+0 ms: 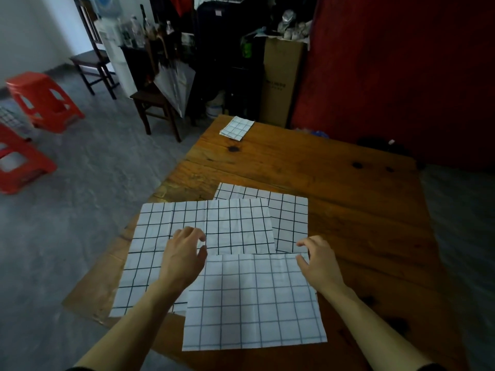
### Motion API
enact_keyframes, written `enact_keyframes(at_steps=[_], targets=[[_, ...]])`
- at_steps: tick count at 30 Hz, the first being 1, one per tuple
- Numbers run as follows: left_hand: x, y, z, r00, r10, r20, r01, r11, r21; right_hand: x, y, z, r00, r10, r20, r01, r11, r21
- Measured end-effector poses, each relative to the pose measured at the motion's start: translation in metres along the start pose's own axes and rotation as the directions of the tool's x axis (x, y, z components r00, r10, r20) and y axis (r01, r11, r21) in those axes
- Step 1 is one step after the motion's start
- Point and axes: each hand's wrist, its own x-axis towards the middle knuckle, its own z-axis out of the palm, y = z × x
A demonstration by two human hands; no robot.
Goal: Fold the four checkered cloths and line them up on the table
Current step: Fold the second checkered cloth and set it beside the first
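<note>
I see my left hand (184, 253) at the upper left corner of the nearest checkered cloth (254, 301), fingers curled with the thumb at the cloth's edge; I cannot tell whether it actually pinches the fabric. My right hand (318, 259) sits at the upper right corner of that same cloth, fingers (302, 243) bent and thumb against the corner, apparently nipping it. This cloth lies flat in the lower centre of the frame on the wooden bench (348, 188). It overlaps a second spread cloth (166, 236) at centre left, whose lower left part hangs past the bench edge. A third cloth (289, 218) lies partly under the second one, just above and to the right. A small folded cloth (237, 128) rests well apart at the bench's far edge, in the upper middle of the frame. Orange stools (40, 103) stand on the floor at left.
</note>
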Motion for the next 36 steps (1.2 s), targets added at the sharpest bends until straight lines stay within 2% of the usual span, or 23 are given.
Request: enact_keyframes(at_steps=[8, 17, 20, 24, 27, 30, 36], targets=[[-0.027, 0.001, 0.004, 0.993, 0.078, 0.084, -0.078, 0.997, -0.001, -0.033, -0.01, 0.015, 0.999, 0.017, 0.041, -0.017, 1.0, 0.014], [-0.073, -0.013, 0.02, 0.945, 0.228, 0.234, -0.218, 0.974, -0.066, -0.1, -0.034, 0.039, 0.987, 0.085, 0.135, -0.084, 0.996, -0.015], [-0.093, -0.019, 0.028, 0.908, 0.274, 0.317, -0.263, 0.962, -0.078, -0.129, -0.041, 0.049, 0.974, 0.13, 0.187, -0.124, 0.991, -0.044], [-0.115, -0.028, 0.039, 0.816, 0.333, 0.472, -0.365, 0.931, -0.026, -0.161, -0.049, 0.062, 0.959, 0.152, 0.238, -0.133, 0.987, -0.096], [-0.134, -0.034, 0.045, 0.767, 0.353, 0.535, -0.431, 0.902, 0.023, -0.182, -0.05, 0.069, 0.934, 0.197, 0.299, -0.155, 0.975, -0.159], [-0.142, -0.041, 0.048, 0.751, 0.37, 0.547, -0.461, 0.887, 0.033, -0.191, -0.048, 0.074, 0.928, 0.221, 0.301, -0.175, 0.969, -0.173], [-0.132, -0.044, 0.046, 0.756, 0.374, 0.538, -0.434, 0.901, -0.016, -0.188, -0.045, 0.069, 0.918, 0.203, 0.341, -0.15, 0.973, -0.175]])
